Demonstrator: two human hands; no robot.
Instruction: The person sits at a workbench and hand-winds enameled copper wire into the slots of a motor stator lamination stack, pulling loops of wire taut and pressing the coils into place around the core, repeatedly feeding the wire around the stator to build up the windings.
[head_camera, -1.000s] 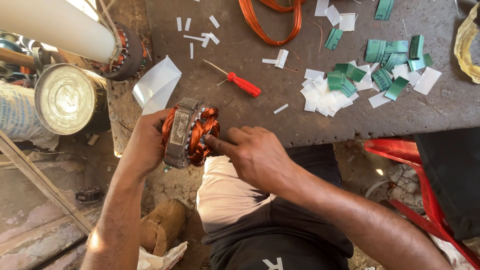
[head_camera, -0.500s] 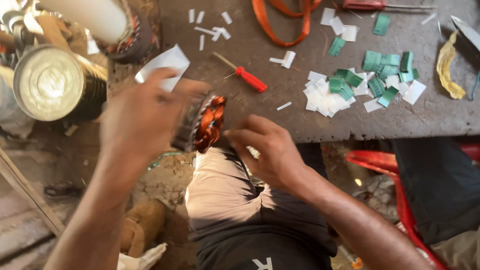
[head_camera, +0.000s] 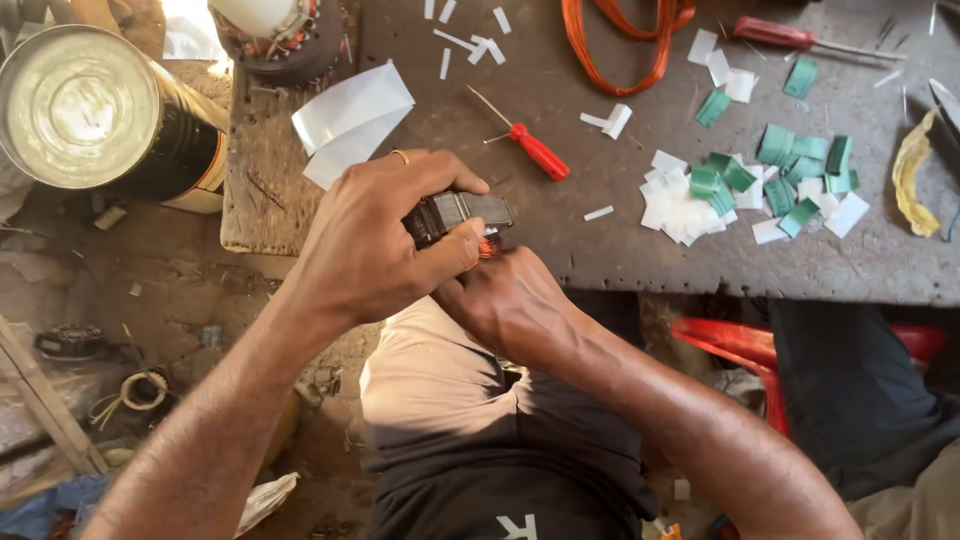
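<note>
Copper-wound motor stator (head_camera: 462, 218), grey laminated metal with orange wire showing, sits at frame centre by the table edge, mostly hidden by the left hand (head_camera: 375, 240) clamped over it. Right hand (head_camera: 510, 300) curls against its lower side; grip unclear. Rough dark table (head_camera: 620, 255) carries a red-handled screwdriver (head_camera: 535, 150), white and green paper slips (head_camera: 745, 185), an orange wire loop (head_camera: 625, 40). Shiny metal can (head_camera: 85, 110) upper left.
</note>
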